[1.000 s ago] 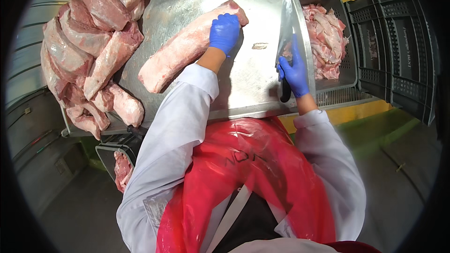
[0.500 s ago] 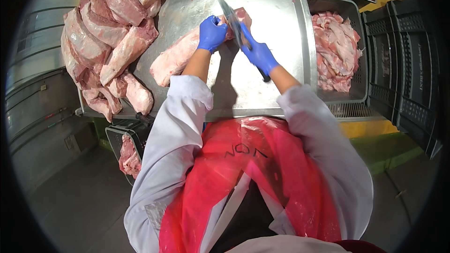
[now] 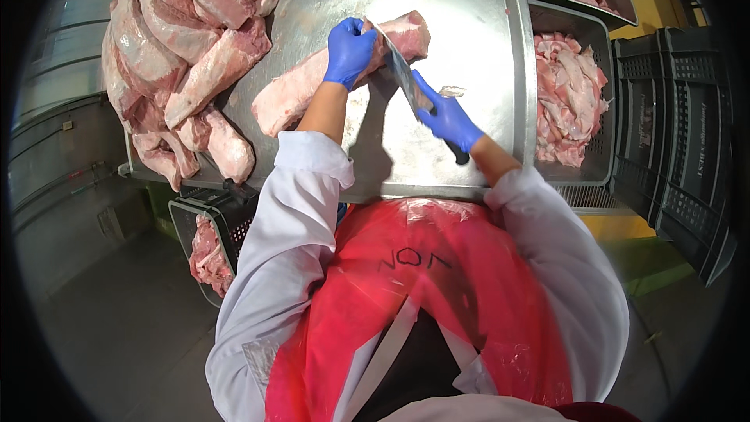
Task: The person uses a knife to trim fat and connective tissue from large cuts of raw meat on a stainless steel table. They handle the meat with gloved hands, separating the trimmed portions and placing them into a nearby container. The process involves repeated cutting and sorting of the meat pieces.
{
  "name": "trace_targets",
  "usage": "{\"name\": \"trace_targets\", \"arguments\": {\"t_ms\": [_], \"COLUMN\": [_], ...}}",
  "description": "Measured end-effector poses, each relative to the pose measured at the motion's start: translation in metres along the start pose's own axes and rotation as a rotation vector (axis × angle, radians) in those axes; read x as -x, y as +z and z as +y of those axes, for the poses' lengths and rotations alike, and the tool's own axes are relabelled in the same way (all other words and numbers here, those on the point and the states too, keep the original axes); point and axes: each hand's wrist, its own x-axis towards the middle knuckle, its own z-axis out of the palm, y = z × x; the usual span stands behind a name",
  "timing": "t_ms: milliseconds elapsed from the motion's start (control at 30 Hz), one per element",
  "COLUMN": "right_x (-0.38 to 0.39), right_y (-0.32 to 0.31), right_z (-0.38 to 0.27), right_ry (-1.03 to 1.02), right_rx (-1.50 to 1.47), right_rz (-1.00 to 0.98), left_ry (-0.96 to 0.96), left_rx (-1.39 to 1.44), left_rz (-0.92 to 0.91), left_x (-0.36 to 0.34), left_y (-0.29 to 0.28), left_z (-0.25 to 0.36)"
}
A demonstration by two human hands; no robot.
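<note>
A long piece of pork loin [image 3: 293, 91] lies slantwise on the metal table, its redder end at the far right. Over its middle my left hand [image 3: 348, 53], in a blue glove, is closed and pinches the meat's upper surface; what exactly sits between the fingertips is partly hidden. My right hand [image 3: 451, 119], also blue-gloved, is wrapped around the black handle of a knife [image 3: 403, 72]. The long blade points up and to the left, its tip at the meat beside my left fingers. A small pale scrap [image 3: 451, 91] rests near the knife.
Several large cuts of meat [image 3: 168, 55] are piled at the table's left. On the right stand a bin of trimmings [image 3: 608, 101], another tray of meat [image 3: 617, 1] and dark stacked crates [image 3: 672, 125]. A lower crate [image 3: 181, 211] with meat sits below the table's [image 3: 422, 194] left front.
My right hand has drawn the knife down and to the right, so its tip now lies at the meat near my left fingers. My left hand has shifted slightly. A pale scrap now shows beside the knife.
</note>
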Motion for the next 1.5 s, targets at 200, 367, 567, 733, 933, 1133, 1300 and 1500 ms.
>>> {"name": "trace_targets", "arguments": {"t_ms": [200,367,567,733,933,1133,1300,1500], "right_x": [-0.083,-0.017,-0.078,-0.033,-0.079,-0.092,-0.061,-0.113], "right_y": [-0.006,0.022,0.024,0.059,0.13,0.125,0.159,0.166], "right_z": [-0.031,-0.03,-0.06,-0.046,0.028,-0.069,-0.092,-0.105], "right_ry": [0.184,0.025,0.26,-0.034,0.037,0.286,0.275,0.015], "right_rx": [-0.099,-0.061,0.018,0.099,-0.508,-0.283,-0.053,0.209], "right_rz": [-0.081,-0.033,-0.161,-0.106,-0.118,-0.216,-0.05,0.003], "left_ry": [-0.025,0.063,0.088,0.221,0.423,0.429,0.459,0.553], "left_rx": [0.016,0.34,0.552,0.682,0.597,0.733,0.834,0.961], "left_rz": [-0.059,0.012,0.135,0.179,0.334,0.349,0.374,0.289], "left_x": [0.006,0.0,0.005,0.015,0.021,0.037,0.04,0.047], "left_y": [-0.006,-0.032,-0.041,-0.044,0.001,0.008,-0.013,-0.013], "left_z": [0.027,0.002,0.022,0.026,0.047,0.061,0.079,0.093]}}
